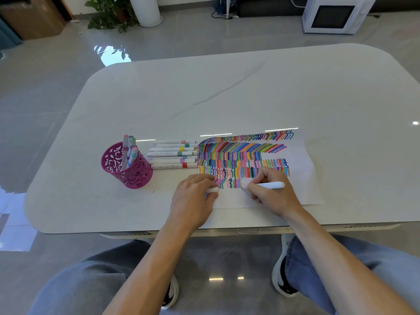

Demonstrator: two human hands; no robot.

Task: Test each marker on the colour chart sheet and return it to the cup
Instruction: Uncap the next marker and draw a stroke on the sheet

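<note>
The colour chart sheet [302, 178] lies on the white table, covered with rows of coloured strokes. My right hand [272, 192] grips a white marker [271, 185] with its tip down on the sheet's lowest row. At the sheet's left edge my left hand [193, 196] rests on the paper, curled round a white cap [212, 190]. A magenta cut-out cup [127, 168] stands to the left and holds several markers [130, 151]. Between cup and sheet several capped markers [173, 154] lie side by side.
The white table [227, 92] extends far behind the sheet. Its near edge runs just below my wrists. On the floor beyond stand a potted plant [109, 12], a white cylinder [146, 10] and a white microwave [334, 14]. My knees and shoes show under the table.
</note>
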